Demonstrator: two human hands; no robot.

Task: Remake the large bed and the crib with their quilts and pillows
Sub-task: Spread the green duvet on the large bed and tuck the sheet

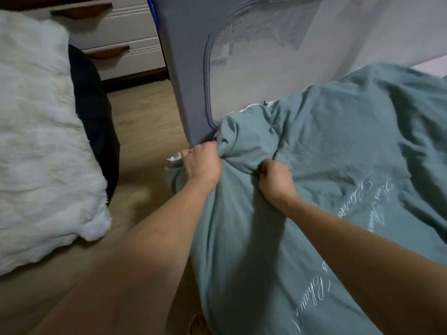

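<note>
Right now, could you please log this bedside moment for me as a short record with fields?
setting: bedside, wooden floor
quilt: teal quilt, rumpled, white script embroidery, bunched at its corner
left hand: left hand grips the quilt corner beside the grey mesh bed rail
right hand: right hand grips a fold of the quilt, fingers curled into the cloth
nearby: white fluffy cover at left; white drawer unit behind

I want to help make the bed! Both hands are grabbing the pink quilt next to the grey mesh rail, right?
Almost. The quilt is teal green with white embroidered writing, not pink. The head view shows the left hand and right hand both gripping its bunched corner beside the grey mesh rail.
</note>
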